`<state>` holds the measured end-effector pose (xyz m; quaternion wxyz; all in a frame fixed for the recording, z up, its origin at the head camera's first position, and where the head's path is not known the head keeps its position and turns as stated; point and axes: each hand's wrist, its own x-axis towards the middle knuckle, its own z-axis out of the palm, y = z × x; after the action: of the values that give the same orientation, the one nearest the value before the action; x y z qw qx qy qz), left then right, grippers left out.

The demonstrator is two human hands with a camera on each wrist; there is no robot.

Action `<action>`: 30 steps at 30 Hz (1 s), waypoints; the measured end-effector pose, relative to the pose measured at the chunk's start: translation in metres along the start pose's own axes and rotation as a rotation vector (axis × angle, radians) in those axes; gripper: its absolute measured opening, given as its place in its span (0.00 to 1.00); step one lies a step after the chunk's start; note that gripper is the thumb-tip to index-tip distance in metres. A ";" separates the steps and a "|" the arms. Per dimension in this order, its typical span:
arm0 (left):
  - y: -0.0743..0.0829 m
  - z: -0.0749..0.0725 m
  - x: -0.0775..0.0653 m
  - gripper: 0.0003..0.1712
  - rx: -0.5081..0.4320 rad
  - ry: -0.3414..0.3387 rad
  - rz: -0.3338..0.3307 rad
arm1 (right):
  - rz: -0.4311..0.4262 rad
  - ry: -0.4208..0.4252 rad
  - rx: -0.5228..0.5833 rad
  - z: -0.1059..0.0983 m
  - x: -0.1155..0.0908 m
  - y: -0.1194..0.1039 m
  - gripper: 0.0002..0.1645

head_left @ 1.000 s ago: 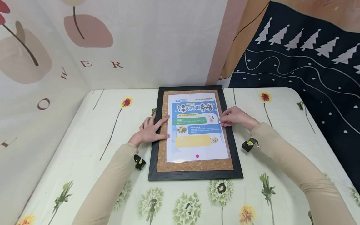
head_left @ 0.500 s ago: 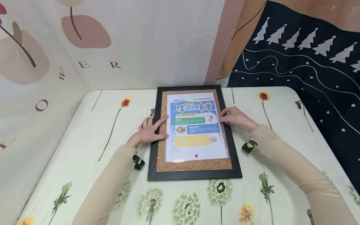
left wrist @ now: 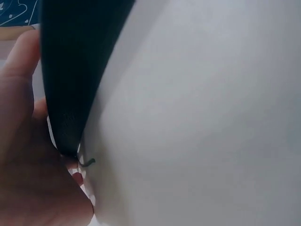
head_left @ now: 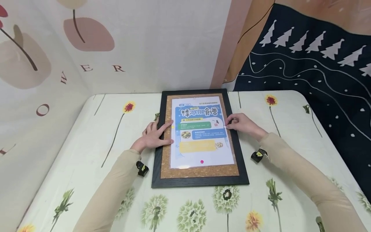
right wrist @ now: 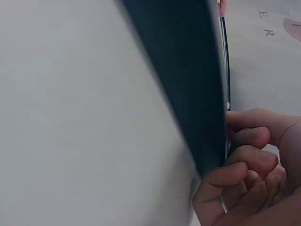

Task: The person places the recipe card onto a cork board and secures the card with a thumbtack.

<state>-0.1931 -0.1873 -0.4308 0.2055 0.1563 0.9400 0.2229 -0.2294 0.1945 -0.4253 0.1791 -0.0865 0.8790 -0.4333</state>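
A printed sheet with blue, green and yellow panels lies on a cork board inside a black frame. My left hand spreads over the frame's left side, thumb and index fingertips reaching the sheet's edge; a yellow pin sits between those tips. At the sheet's right edge my right hand pinches at a small white pin, which peeks out beside the fingertips. In the right wrist view that pin shows just by the thumb. A pink pin marks the bottom.
The flower-printed tablecloth spreads around the frame on all sides. Behind the table hangs a pale printed curtain, with a dark tree-patterned cloth at the right. Both wrists carry black cameras, the left camera and right camera.
The whole head view has shifted slightly. My right thumb and index finger show a slightly wider loop behind their tips; my left hand keeps its place on the frame.
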 end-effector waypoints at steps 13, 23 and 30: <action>0.004 -0.001 -0.004 0.47 -0.012 0.080 0.019 | -0.021 0.057 -0.043 0.007 -0.001 0.001 0.08; 0.004 -0.003 -0.005 0.43 -0.023 0.134 0.022 | 0.037 0.067 -0.081 0.008 0.002 -0.010 0.12; -0.006 -0.002 -0.007 0.39 0.117 0.256 0.067 | 0.002 0.009 -0.073 0.000 0.000 0.001 0.13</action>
<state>-0.1896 -0.1956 -0.4295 0.0669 0.1694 0.9642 0.1927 -0.2296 0.1948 -0.4258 0.1724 -0.0904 0.8950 -0.4013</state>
